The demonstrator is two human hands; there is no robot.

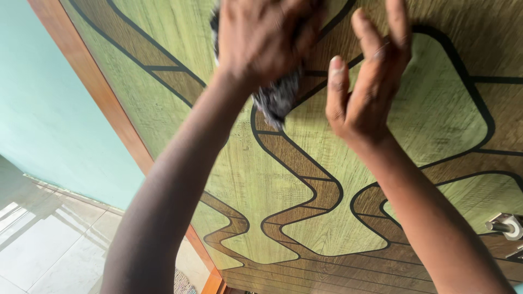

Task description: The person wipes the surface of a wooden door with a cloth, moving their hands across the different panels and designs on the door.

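Pale floor tiles (49, 245) lie at lower left, sunlit in patches, with a mint-green wall (49, 103) rising above them; both sit beyond the work and are untouched.

Nearest the camera, two bare forearms reach upward and away from the viewer. The left hand (261, 38) is closed around a dark, speckled cloth (278, 98), fingers curled over the bundle and pressing it flat against the door face. A loose tail of the cloth hangs below the wrist, which suggests the grip takes only the upper part of the wad. The right hand (368, 76) is open, fingers spread and slightly bent, holding nothing. It sits just beside the cloth hand, close to or resting lightly against the panel; contact cannot be confirmed. Its placement reads as a brace to steady the body during the reach.

Behind both hands stands the wooden door (436, 109), green wood-grain laminate with brown inlaid bands outlined in black curves. An orange-brown door frame (98, 87) borders its left edge. A metal door handle (506, 226) projects at the far right, well apart from both hands.
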